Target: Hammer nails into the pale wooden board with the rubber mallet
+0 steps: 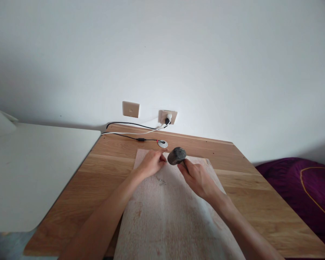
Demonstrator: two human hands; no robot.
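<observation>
My right hand [196, 177] grips the short visible part of a mallet's handle. The mallet's dark, round head [176, 156] is raised above the far part of a pale wooden board [151, 216]. Close to its left, my left hand [153, 163] is near the board's far end, thumb and fingers pinched together. A tiny piece at those fingertips looks like a nail [166, 161], mostly hidden by the fingers. Several loose nails [161, 182] lie on the board just below my left hand.
The board lies on a wooden table [249, 202] against a white wall. Cables [130, 124] run from a wall socket [174, 116] along the table's back, past a round cable grommet [163, 144]. A white tabletop [43, 169] adjoins on the left; purple fabric [295, 184] is at right.
</observation>
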